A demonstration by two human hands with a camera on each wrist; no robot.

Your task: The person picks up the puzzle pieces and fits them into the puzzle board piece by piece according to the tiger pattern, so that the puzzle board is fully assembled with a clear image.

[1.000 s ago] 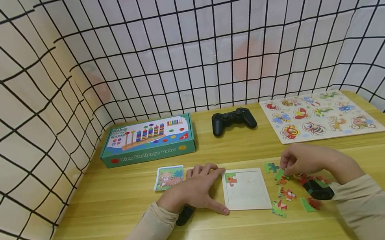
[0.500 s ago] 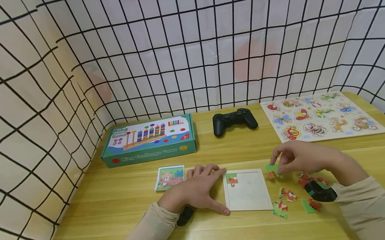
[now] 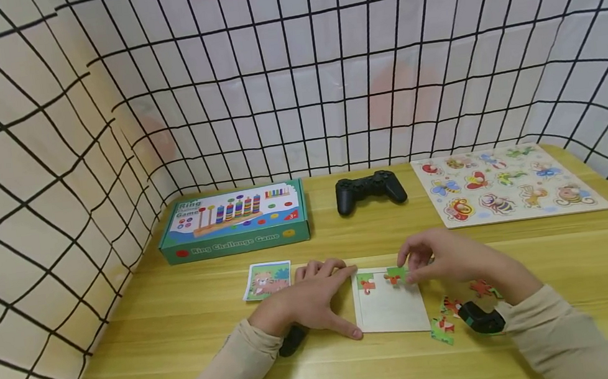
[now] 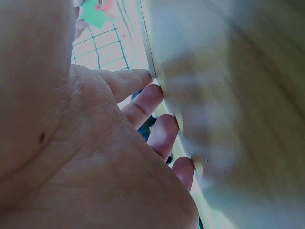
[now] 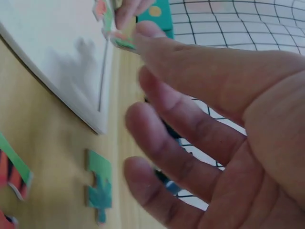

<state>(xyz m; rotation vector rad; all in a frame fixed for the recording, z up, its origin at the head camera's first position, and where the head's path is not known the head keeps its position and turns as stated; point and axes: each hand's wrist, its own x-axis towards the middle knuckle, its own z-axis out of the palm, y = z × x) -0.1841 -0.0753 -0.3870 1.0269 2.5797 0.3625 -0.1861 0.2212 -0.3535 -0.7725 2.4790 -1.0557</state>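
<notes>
A square puzzle tray (image 3: 392, 312) lies on the table, with one jigsaw piece (image 3: 366, 283) in its far left corner. My left hand (image 3: 316, 299) rests on the table at the tray's left side, fingers spread and touching its edge. Above the tray's far right part, my right hand (image 3: 449, 258) pinches a green and orange jigsaw piece (image 3: 395, 275) between thumb and finger. In the right wrist view, a green and teal piece (image 5: 99, 179) lies beside the tray. More loose pieces (image 3: 442, 329) lie right of the tray, partly hidden under my right wrist.
A tiger picture card (image 3: 267, 280) lies beyond my left wrist. At the back stand a ring game box (image 3: 234, 222), a black gamepad (image 3: 370, 191) and a board of insect pictures (image 3: 508, 183). Grid-patterned cloth (image 3: 290, 72) walls the table.
My right hand has picked up the green and orange jigsaw piece from the loose pieces and carried it left over the tray. The left hand has stayed in place.
</notes>
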